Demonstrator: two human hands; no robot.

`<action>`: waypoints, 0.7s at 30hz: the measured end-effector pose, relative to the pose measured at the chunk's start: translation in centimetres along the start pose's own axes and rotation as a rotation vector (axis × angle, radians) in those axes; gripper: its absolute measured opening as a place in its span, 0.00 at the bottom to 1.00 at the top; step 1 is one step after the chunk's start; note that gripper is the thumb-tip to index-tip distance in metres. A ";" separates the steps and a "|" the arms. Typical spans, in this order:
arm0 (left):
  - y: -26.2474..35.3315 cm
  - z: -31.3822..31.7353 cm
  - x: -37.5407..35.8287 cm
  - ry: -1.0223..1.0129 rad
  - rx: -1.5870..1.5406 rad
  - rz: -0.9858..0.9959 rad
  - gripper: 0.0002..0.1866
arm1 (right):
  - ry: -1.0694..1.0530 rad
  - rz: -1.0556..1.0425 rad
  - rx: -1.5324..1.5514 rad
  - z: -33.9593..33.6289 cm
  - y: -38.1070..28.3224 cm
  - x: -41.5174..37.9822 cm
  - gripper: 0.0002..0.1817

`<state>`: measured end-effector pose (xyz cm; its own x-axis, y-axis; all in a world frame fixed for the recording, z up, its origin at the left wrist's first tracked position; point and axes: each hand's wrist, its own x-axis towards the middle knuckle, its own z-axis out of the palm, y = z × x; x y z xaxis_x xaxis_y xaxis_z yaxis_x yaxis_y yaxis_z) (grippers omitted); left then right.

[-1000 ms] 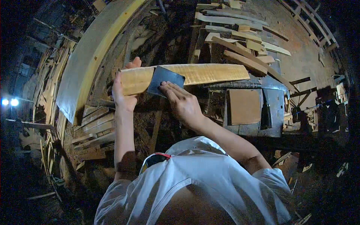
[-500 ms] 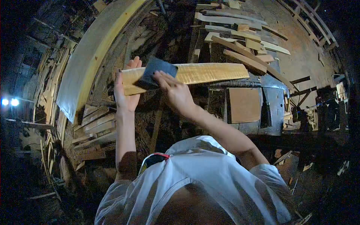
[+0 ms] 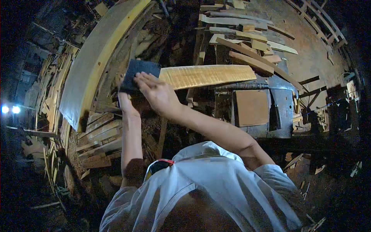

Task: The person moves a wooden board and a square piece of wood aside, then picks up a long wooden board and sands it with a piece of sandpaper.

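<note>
A long pale wooden piece (image 3: pixel 206 75) lies across the upper middle, its right end near the bench. My left hand (image 3: pixel 126 101) is under its left end, mostly hidden; only the wrist, the palm's edge and a little of the fingers show. On top of that same end is a dark sheet (image 3: pixel 142 72), which looks like sandpaper. My right hand (image 3: pixel 154 91) presses the sheet onto the wood, fingers over its lower middle. The sheet covers the wood's left end.
A large curved plank (image 3: pixel 94 58) stands at the upper left. Several wooden strips (image 3: pixel 251 36) are heaped at the upper right. A square brown board (image 3: pixel 252 108) and a dark-handled tool (image 3: pixel 275 116) lie on the bench. More offcuts (image 3: pixel 102 135) are stacked at the lower left.
My right hand and the dark sheet have moved left along the wood to its left end. The sheet now hides that end and most of my left hand's fingers.
</note>
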<state>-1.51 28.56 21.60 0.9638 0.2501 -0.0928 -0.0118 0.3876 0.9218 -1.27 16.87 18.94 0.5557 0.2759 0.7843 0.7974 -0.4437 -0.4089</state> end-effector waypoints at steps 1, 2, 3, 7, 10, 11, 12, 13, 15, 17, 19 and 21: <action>-1.1 -1.1 1.5 -0.256 -0.188 0.039 0.33 | -0.006 -0.003 0.015 -0.4 -0.5 -0.6 0.23; -1.9 -2.2 2.9 -0.508 -0.380 0.080 0.33 | -0.010 -0.009 0.011 -1.0 -1.0 -1.4 0.23; -1.6 -2.1 3.4 -0.500 -0.327 0.057 0.32 | -0.037 -0.038 0.008 -1.6 -1.8 -2.5 0.24; -2.4 -2.0 3.0 -0.454 -0.455 0.053 0.31 | -0.075 -0.046 0.017 -0.6 -1.7 -1.9 0.24; -2.6 -2.5 3.1 -0.475 -0.412 0.099 0.30 | -0.037 -0.046 -0.013 0.3 -1.1 0.5 0.24; -2.5 -2.7 3.0 -0.478 -0.391 0.125 0.30 | -0.024 -0.034 0.012 0.4 -1.2 0.6 0.25; -2.1 -2.2 2.6 -0.482 -0.386 0.125 0.30 | -0.014 -0.023 0.037 0.4 -1.2 0.7 0.25; -1.8 -1.0 2.1 -0.433 -0.346 0.116 0.30 | -0.013 -0.026 0.035 -0.1 -1.4 0.2 0.25; -1.8 -0.9 2.5 -0.517 -0.575 0.050 0.30 | -0.098 -0.013 0.066 -1.9 -2.2 -2.3 0.25; -2.4 -1.8 2.6 -0.461 -0.517 0.052 0.31 | -0.099 -0.011 0.080 -2.2 -2.0 -3.3 0.23; -2.1 -1.4 2.5 -0.432 -0.430 0.076 0.32 | -0.061 -0.024 0.066 -1.9 -1.6 -3.0 0.20; -1.1 0.2 0.1 -0.172 -0.337 0.029 0.32 | -0.049 0.037 0.050 -0.2 0.0 -1.2 0.20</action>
<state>-1.36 28.01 20.66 0.9921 0.1239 0.0219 -0.0989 0.6599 0.7449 -1.94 16.38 18.05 0.5947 0.3022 0.7450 0.7864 -0.4113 -0.4609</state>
